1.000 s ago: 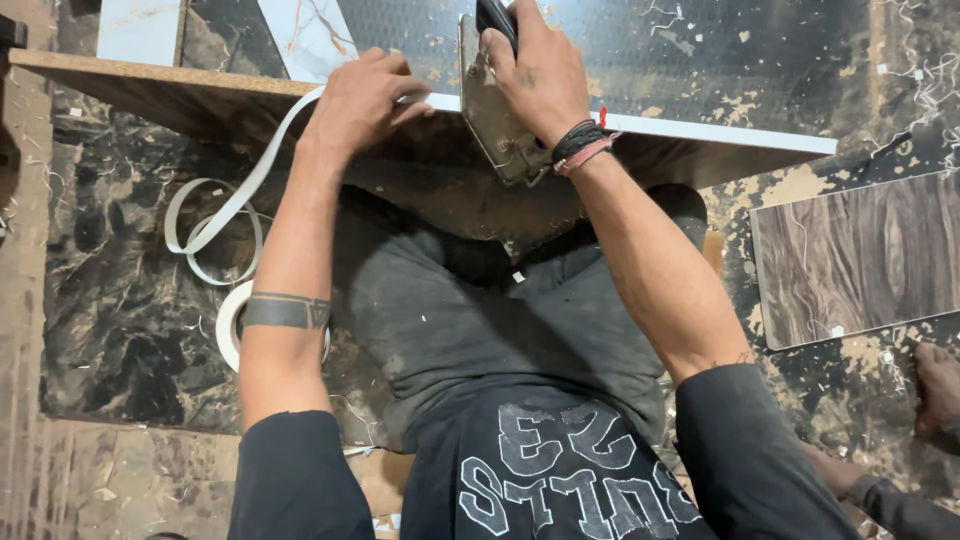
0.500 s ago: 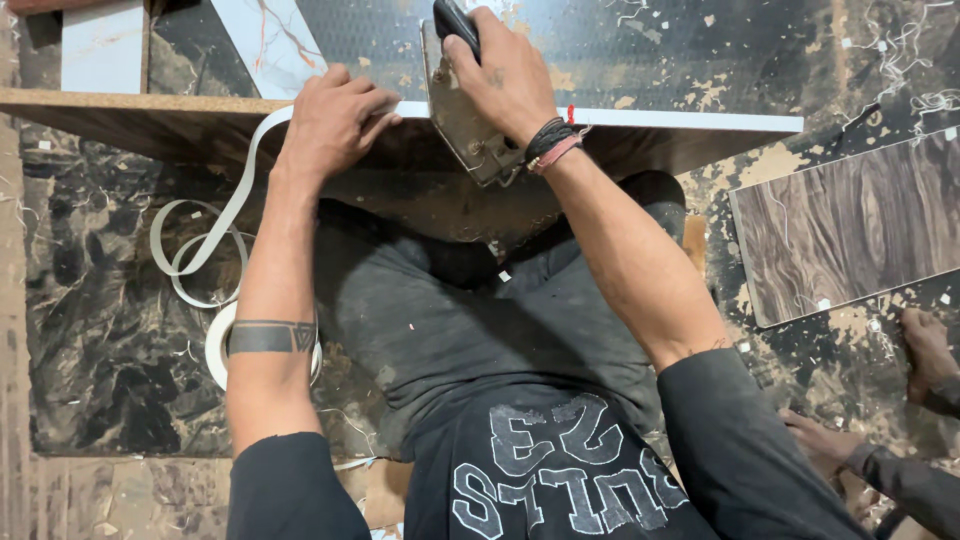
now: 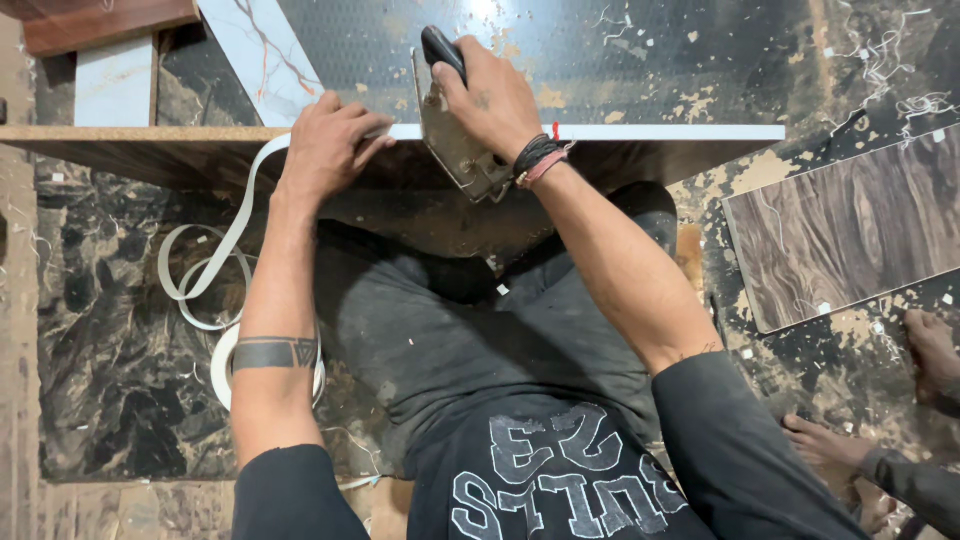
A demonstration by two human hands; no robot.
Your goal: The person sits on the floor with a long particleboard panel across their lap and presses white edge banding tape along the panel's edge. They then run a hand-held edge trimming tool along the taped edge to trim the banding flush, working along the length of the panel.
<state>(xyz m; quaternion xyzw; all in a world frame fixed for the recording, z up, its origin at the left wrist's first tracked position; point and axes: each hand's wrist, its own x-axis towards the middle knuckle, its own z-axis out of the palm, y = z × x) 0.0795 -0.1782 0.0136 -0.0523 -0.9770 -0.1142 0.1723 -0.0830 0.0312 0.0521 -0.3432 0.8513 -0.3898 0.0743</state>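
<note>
A wooden board (image 3: pixel 130 150) stands on its edge across my lap, its top edge partly covered by white edge tape (image 3: pixel 650 132). My right hand (image 3: pixel 495 100) grips the black handle of a worn metal iron (image 3: pixel 455 150), whose plate rests on the taped edge. My left hand (image 3: pixel 330 145) lies just left of the iron, fingers pressing the white tape down on the board's edge. From under that hand the loose tape (image 3: pixel 235 225) runs down to a coil (image 3: pixel 225 365) on the floor.
A wood-grain panel (image 3: pixel 850 230) lies on the floor at right. Bare feet of another person (image 3: pixel 935 350) show at the lower right. A white marble-patterned piece (image 3: pixel 255 55) and a brown board (image 3: pixel 100 20) lie beyond the edge. Shavings litter the dark marble floor.
The view has shifted a little; both hands and the iron now sit slightly lower and left in the frame. My left hand stays pressed on the tape beside the iron.
</note>
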